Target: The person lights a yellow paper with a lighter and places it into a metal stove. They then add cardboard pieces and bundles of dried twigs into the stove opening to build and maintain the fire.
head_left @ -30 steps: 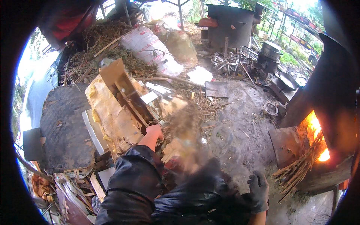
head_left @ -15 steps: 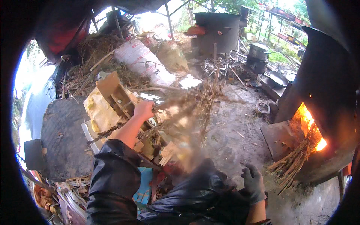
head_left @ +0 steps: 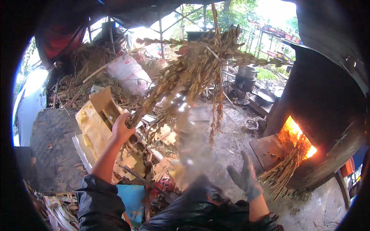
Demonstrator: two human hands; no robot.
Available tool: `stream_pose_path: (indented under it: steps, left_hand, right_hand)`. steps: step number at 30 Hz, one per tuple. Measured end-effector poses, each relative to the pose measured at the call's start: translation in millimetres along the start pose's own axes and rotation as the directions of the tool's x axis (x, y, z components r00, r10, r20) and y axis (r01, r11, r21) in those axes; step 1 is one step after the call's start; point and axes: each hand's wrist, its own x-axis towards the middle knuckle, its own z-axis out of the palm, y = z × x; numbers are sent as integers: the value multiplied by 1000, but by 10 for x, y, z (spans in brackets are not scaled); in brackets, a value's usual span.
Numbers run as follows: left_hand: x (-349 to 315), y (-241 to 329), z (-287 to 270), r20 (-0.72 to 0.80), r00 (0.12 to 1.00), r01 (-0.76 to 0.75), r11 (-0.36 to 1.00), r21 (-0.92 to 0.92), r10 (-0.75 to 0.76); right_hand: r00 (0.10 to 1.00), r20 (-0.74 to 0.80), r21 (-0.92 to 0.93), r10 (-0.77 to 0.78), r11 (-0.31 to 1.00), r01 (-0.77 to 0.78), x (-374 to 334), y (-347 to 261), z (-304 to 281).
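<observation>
My bare left hand (head_left: 122, 126) is closed around the base of a bundle of dry brown plant stalks (head_left: 196, 71). The bundle fans out up and to the right, raised over the scrap pile. On my right hand (head_left: 246, 179) is a grey glove; its fingers are stretched out and spread, with nothing in them. To the right of that hand, more dry stalks (head_left: 283, 169) stick out of the mouth of a large dark stove (head_left: 327, 104). Orange fire (head_left: 296, 133) burns inside the opening.
A flat metal plate (head_left: 268, 150) lies before the stove mouth. Broken boards and a cardboard box (head_left: 102, 101) are heaped on my left. Behind them lies a white sack (head_left: 131, 75). A wok (head_left: 266, 96) and a stacked pot (head_left: 245, 77) stand farther back, left of the stove.
The stalk bundle has swung upward, its bushy end now higher and hiding more of the background. My right hand has risen and its fingers have spread. The view has shifted slightly right.
</observation>
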Motion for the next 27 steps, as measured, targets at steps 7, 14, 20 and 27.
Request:
stream_pose_path:
  steps: [7, 14, 20, 27]
  left_hand:
    - [13, 146, -181, 148, 989, 67, 966, -251, -30]
    - [-80, 629, -55, 247, 969, 12, 992, -127, 20]
    - [-198, 950, 270, 479, 872, 45, 956, -290, 105]
    - [-326, 903, 597, 504, 763, -281, 910, -306, 405]
  right_hand:
    - [916, -398, 283, 49, 957, 72, 1447, -153, -58]
    - [990, -74, 976, -120, 197, 97, 1721, -603, 675]
    - [901, -117, 925, -419, 283, 252, 1585, -759, 1107]
    - [732, -355, 431, -581, 593, 680, 1132, -605, 1409]
